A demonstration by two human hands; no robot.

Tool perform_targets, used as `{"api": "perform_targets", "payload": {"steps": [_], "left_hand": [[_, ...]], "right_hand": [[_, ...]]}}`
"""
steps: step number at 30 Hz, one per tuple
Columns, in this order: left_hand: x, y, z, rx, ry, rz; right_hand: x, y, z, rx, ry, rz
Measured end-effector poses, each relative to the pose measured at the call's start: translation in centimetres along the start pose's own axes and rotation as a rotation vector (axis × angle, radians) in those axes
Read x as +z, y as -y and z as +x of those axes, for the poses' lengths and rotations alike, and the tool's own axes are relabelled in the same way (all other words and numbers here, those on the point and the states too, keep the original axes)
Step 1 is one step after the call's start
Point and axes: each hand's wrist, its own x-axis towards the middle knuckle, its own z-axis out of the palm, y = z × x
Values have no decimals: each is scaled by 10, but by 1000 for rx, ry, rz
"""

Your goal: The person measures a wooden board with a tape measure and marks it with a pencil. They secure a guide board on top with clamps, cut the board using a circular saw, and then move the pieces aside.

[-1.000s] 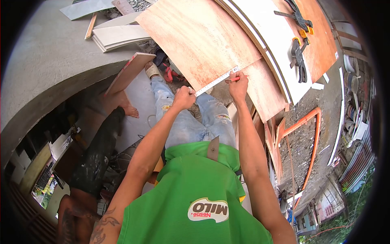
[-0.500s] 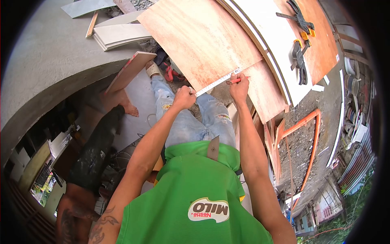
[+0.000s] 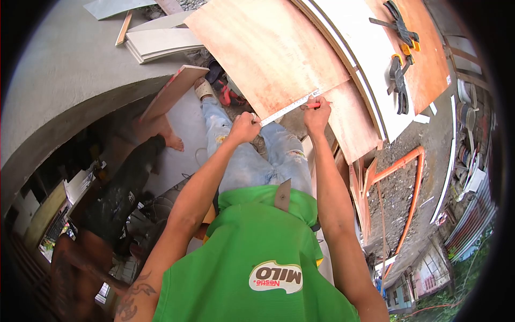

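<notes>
A flat white ruler (image 3: pixel 284 111) with markings runs along the near edge of a plywood sheet (image 3: pixel 268 53). My left hand (image 3: pixel 245 129) is closed around the ruler's near end, at the corner of the sheet. Close to the ruler's far end, my right hand (image 3: pixel 317 119) grips a red pencil (image 3: pixel 313 105) between thumb and fingers, just over the plywood edge. A second plywood piece (image 3: pixel 351 118) lies beside that hand, overlapped by the first sheet.
Two bar clamps (image 3: pixel 398 83) rest on a white board (image 3: pixel 370 48) at upper right. Cut boards (image 3: pixel 163 43) lie on the concrete ledge. An orange pipe (image 3: pixel 413 204) stands right. At left, another person (image 3: pixel 118 198) sits near a leaning board (image 3: pixel 174 91).
My right hand has drawn slightly back from the ruler's far end, pencil still in it. My left hand keeps its place. The other person's arm at lower left has moved.
</notes>
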Motion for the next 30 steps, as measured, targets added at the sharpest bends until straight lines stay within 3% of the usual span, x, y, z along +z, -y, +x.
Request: {"api": "perform_targets", "payload": {"steps": [4,6,15,21,30], "left_hand": [[-4,-5,-1,27,14,13],[-5,-4,-1,35,27,14],[0,9,8,48,49,-3],[6,20,5,102,26,-54],[9,21,7,104,13,-63]], "right_hand": [[2,4,2,47,1,0],[1,6,2,-44,-31,-91],[-5,13,6,-82,-88,-159],[-13,11,24,-33,-20,-16],[-18,15,27,-2,21,-79]]}}
